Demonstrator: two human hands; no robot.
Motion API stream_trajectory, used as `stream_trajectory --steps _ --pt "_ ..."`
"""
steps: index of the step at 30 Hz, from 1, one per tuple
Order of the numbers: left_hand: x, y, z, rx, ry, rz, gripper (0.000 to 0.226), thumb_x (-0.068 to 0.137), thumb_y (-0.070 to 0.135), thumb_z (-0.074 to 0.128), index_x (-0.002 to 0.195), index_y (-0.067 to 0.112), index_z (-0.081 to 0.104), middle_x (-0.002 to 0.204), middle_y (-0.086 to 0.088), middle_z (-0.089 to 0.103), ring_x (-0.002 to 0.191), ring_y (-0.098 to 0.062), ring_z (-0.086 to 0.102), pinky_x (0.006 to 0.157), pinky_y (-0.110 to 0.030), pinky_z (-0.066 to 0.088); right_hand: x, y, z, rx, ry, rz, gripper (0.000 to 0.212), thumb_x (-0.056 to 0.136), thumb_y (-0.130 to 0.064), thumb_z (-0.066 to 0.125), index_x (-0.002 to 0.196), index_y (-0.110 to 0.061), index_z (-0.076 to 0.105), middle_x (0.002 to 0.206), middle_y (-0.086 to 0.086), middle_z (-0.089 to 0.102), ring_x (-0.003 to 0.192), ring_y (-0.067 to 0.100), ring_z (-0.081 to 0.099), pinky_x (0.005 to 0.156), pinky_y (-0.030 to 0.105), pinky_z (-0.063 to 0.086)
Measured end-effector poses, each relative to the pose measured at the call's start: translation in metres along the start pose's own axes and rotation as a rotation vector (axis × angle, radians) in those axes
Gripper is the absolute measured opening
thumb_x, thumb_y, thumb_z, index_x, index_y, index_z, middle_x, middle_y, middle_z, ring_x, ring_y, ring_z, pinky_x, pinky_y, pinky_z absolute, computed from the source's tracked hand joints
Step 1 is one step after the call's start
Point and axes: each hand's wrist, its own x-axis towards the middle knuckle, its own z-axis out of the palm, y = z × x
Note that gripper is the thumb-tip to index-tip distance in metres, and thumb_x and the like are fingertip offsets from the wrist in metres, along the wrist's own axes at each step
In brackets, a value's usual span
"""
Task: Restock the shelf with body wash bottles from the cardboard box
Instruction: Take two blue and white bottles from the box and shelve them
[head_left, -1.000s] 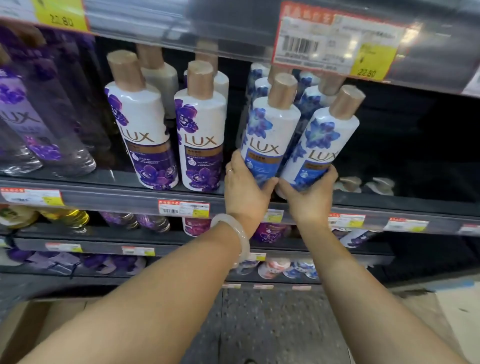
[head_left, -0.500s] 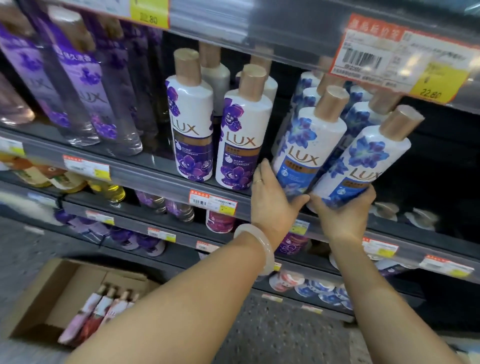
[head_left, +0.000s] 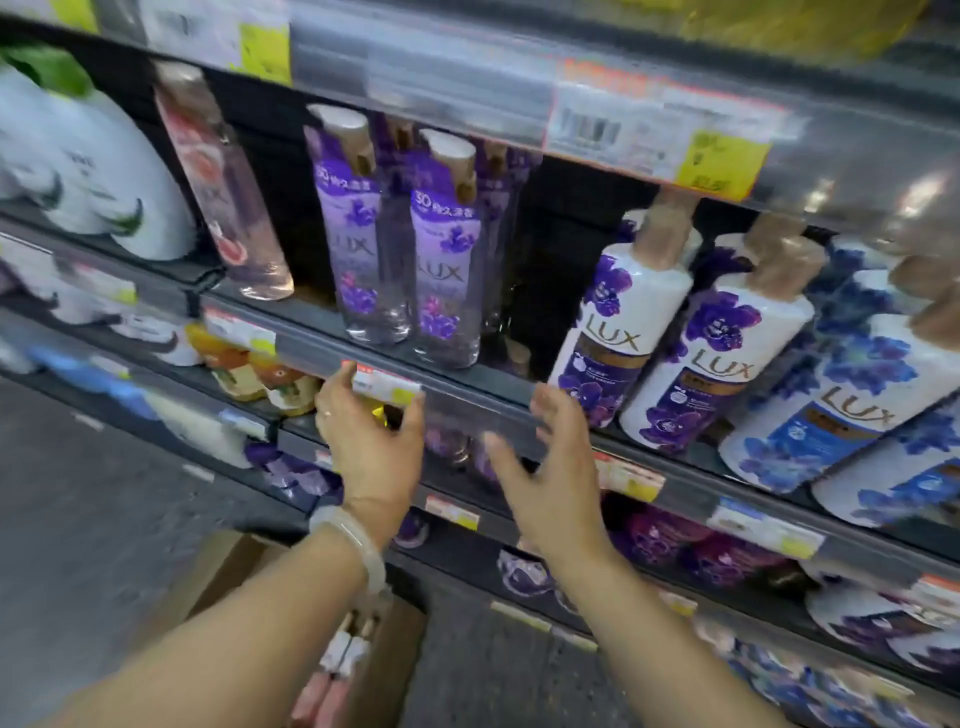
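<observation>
Both my hands hover empty in front of the shelf edge (head_left: 467, 395). My left hand (head_left: 371, 441), with a pale bangle on the wrist, has its fingers spread near a price tag (head_left: 384, 384). Just to the right, my right hand (head_left: 550, 478) is open too. White bottles with blue flowers (head_left: 841, 410) stand on the shelf at the far right, next to white bottles with purple flowers (head_left: 618, 332). Clear purple bottles (head_left: 395, 249) stand above my hands. The cardboard box (head_left: 228, 577) sits on the floor below my arms, with pink bottles (head_left: 337, 670) in it.
A clear pink bottle (head_left: 218, 182) and large white bottles (head_left: 88, 166) stand at the left of the same shelf. Lower shelves hold several more bottles and price tags. Another shelf rail with a price label (head_left: 660, 130) overhangs from above. Grey floor lies to the left.
Both hands let go of the two blue-flower bottles, which stay on the shelf, and moved left and down. The view swung left and is motion-blurred.
</observation>
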Motion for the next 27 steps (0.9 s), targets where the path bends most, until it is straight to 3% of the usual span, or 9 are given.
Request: stream_trajectory --steps 3,7,10,12,15,19,27 --pt "0.056 -0.009 -0.029 0.113 -0.086 -0.004 0.086 0.073 0.027 0.077 0.139 -0.001 0.03 0.141 -0.02 0.037 0.134 -0.032 0.034 0.114 -0.045 0.026 0.048 -0.027 0.041 0.003 0.045 0.035 0.078 0.077 -0.025 0.075 0.138 -0.006 0.032 0.139 0.009 0.041 0.129 0.017 0.041 0.105 0.021 0.031" --pt "0.106 -0.004 -0.035 0.161 -0.323 0.086 0.097 0.072 0.029 0.078 0.146 0.008 0.018 0.151 -0.011 0.026 0.141 -0.024 0.025 0.118 -0.035 0.021 0.089 -0.035 0.076 0.008 0.152 0.148 0.096 0.063 -0.034 0.084 0.138 -0.006 0.03 0.136 0.009 0.043 0.127 0.023 0.044 0.107 0.043 0.039" --pt "0.122 0.002 -0.02 0.035 -0.437 0.068 0.097 0.066 0.024 0.082 0.143 0.018 0.023 0.146 -0.006 0.034 0.136 -0.021 0.035 0.113 -0.042 0.032 0.098 -0.036 0.092 -0.021 0.236 0.237 0.099 0.06 -0.037 0.086 0.137 -0.005 0.032 0.133 0.01 0.046 0.126 0.024 0.044 0.106 0.043 0.04" --pt "0.126 0.005 -0.009 -0.075 -0.437 0.048 0.091 0.062 0.02 0.083 0.136 0.024 0.03 0.137 -0.005 0.043 0.127 -0.02 0.046 0.106 -0.045 0.042 0.102 -0.037 0.1 -0.039 0.326 0.263 0.097 0.058 -0.039 0.086 0.134 -0.005 0.035 0.13 0.01 0.048 0.124 0.025 0.046 0.103 0.043 0.042" --pt "0.124 0.002 -0.002 -0.119 -0.407 0.031 0.085 0.063 0.022 0.081 0.132 0.025 0.031 0.131 -0.003 0.047 0.123 -0.017 0.049 0.104 -0.042 0.044 0.105 -0.038 0.107 -0.045 0.392 0.282 0.088 0.06 -0.04 0.085 0.126 -0.008 0.038 0.124 0.008 0.051 0.118 0.025 0.052 0.095 0.044 0.048" --pt "0.124 -0.002 -0.003 -0.045 -0.382 0.086 0.08 0.064 0.03 0.08 0.128 0.023 0.033 0.126 -0.001 0.052 0.117 -0.017 0.053 0.1 -0.04 0.047 0.106 -0.038 0.102 -0.132 0.371 0.279 0.076 0.062 -0.042 0.081 0.117 -0.012 0.037 0.118 0.006 0.054 0.11 0.025 0.056 0.087 0.043 0.052" --pt "0.127 0.002 -0.013 0.039 -0.455 0.122 0.076 0.068 0.026 0.079 0.127 0.02 0.032 0.123 0.001 0.055 0.116 -0.017 0.054 0.086 -0.022 0.041 0.101 -0.039 0.095 -0.174 0.31 0.311 0.077 0.063 -0.044 0.08 0.118 -0.015 0.034 0.117 0.004 0.055 0.11 0.024 0.055 0.086 0.041 0.052"
